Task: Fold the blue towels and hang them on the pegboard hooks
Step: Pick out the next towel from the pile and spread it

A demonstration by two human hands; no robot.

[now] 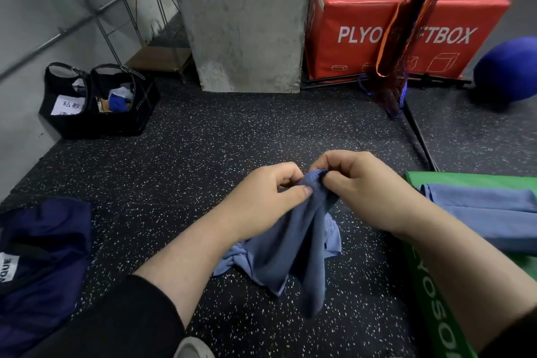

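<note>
The fingers (293,192) of the left hand (261,197) and the right hand (366,186) pinch one edge of a blue towel (290,250), which hangs bunched down to the speckled black floor (232,131). Folded blue towels (488,212) lie on a green box (430,311) at right. Beyond stand a concrete pillar (244,17), black baskets (96,99) and a red box (377,17) lettered "PLYO…FTBOX".

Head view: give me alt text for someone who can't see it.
Both hands, left hand and right hand, pinch the top edge of a blue towel hanging to the speckled floor. Folded blue towels lie on a green box at right.
</note>
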